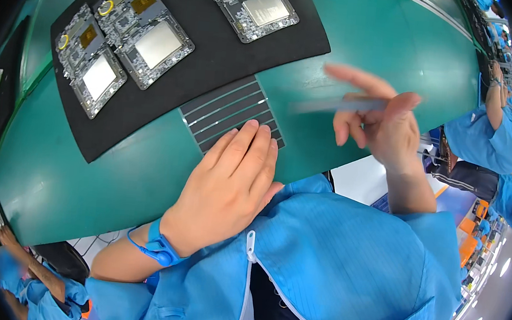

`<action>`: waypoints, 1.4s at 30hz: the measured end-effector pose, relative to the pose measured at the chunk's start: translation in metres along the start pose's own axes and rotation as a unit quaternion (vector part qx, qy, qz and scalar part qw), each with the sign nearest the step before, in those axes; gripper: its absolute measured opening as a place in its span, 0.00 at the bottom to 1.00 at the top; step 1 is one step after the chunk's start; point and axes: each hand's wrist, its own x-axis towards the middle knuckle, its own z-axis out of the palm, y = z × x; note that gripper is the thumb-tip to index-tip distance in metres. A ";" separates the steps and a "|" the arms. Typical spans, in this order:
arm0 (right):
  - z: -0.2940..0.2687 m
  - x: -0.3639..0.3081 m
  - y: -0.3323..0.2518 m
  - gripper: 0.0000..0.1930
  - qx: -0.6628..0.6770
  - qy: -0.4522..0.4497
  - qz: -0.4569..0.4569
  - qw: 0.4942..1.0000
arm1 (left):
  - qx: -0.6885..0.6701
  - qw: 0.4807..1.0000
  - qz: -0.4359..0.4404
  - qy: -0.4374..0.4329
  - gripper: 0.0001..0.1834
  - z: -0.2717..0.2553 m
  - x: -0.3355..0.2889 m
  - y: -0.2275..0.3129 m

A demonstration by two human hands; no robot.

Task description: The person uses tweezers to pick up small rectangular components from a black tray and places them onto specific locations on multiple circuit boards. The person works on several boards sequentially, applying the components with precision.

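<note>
My left hand [229,182] lies flat with its fingers stretched out, the tips resting on the near edge of a sheet of dark strips [227,109]. Pale lines divide those strips, and part of the sheet is hidden under the fingers. To the right, my right hand [387,126] is raised above the green mat [364,41], its index finger extended. Between its thumb and other fingers sits a thin grey strip-like thing [315,104], smeared by motion, so its kind is unclear. A blue wrist strap [160,246] circles my left wrist.
A black pad [198,51] beyond the strips bears three circuit boards: a left one [96,76], a middle one [156,44] and a right one [263,8], each with a silver plate. Co-workers in blue sit at the right [489,135] and lower left [43,294].
</note>
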 end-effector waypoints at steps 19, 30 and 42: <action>0.017 -0.019 0.036 0.09 0.072 0.046 -0.015 0.996 | -0.010 0.997 0.077 0.018 0.22 0.007 -0.003 -0.019; 0.022 -0.021 0.033 0.09 0.038 0.063 -0.020 0.997 | -0.022 0.996 0.083 -0.034 0.19 0.000 0.002 -0.023; 0.020 -0.020 0.035 0.08 0.045 0.056 -0.012 0.997 | -0.051 0.995 0.075 -0.031 0.19 -0.001 0.005 -0.026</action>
